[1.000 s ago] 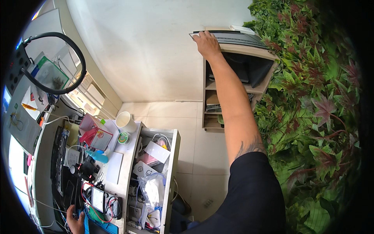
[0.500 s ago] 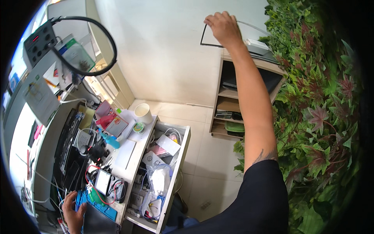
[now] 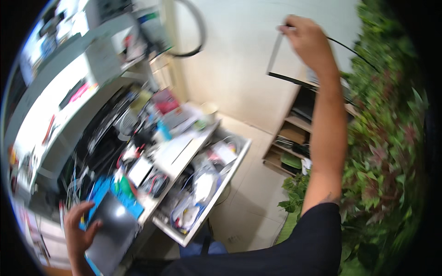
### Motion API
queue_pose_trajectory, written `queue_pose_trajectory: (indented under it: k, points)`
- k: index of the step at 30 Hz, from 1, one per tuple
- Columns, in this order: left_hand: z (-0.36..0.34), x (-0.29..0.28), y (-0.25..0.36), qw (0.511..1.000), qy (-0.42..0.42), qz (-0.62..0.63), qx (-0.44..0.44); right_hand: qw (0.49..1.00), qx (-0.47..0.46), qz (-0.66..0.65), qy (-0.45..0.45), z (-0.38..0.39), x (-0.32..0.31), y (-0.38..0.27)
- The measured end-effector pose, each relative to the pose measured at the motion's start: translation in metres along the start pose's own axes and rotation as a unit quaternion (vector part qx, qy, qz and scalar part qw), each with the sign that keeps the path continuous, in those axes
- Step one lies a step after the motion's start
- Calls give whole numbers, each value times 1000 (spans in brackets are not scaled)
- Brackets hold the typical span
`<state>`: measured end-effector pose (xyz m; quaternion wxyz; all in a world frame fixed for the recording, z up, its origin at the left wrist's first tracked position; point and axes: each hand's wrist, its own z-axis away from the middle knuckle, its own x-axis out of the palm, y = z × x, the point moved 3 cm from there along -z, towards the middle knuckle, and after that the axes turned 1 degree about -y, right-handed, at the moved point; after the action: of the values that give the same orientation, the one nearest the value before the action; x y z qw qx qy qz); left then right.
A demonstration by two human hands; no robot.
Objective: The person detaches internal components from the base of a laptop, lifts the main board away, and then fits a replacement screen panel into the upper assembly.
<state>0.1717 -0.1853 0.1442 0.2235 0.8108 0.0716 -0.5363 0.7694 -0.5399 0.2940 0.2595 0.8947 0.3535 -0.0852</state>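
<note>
My right hand (image 3: 308,43) is raised at the upper right, its fingers pinched on a thin, dark rectangular frame (image 3: 285,78) held in front of the wall over a wooden shelf unit (image 3: 297,122). My left hand (image 3: 80,225) is at the lower left, thumb and fingers apart, beside a dark glossy panel (image 3: 110,232) lying on a blue mat (image 3: 130,204). Whether that hand touches the panel is unclear in the blur.
A cluttered desk (image 3: 168,161) on the left holds cables, tools and containers, with an open drawer (image 3: 239,161) full of bags and cords. A black ring-shaped arm (image 3: 198,23) stands above it. Leafy plants (image 3: 382,170) cover the right side; tiled floor (image 3: 248,193) shows between.
My right hand has lifted the thin frame from the shelf top and moved rightward in view. The view has swung, showing more of the dark panel beside my left hand.
</note>
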Motion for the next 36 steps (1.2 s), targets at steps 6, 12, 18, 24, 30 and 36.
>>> queue_pose_trajectory:
  k: [6,12,18,24,30,36]
  points:
    - [2,-29,34,992,12,84,88,975,-93,-192,-55,-11,-109,-66]
    - [75,-86,45,990,81,80,80,696,-308,-646,59,-110,-130,-224]
    - [112,-98,26,967,134,213,23,632,-229,-740,23,-149,-144,-317]
    - [127,-69,-48,940,116,301,-115,372,-89,-924,18,-192,-207,-473]
    - [149,-17,-90,892,99,310,-315,98,15,-994,44,-218,-193,-538]
    - [181,19,-91,748,83,599,-274,-97,104,-990,8,-225,-135,-559]
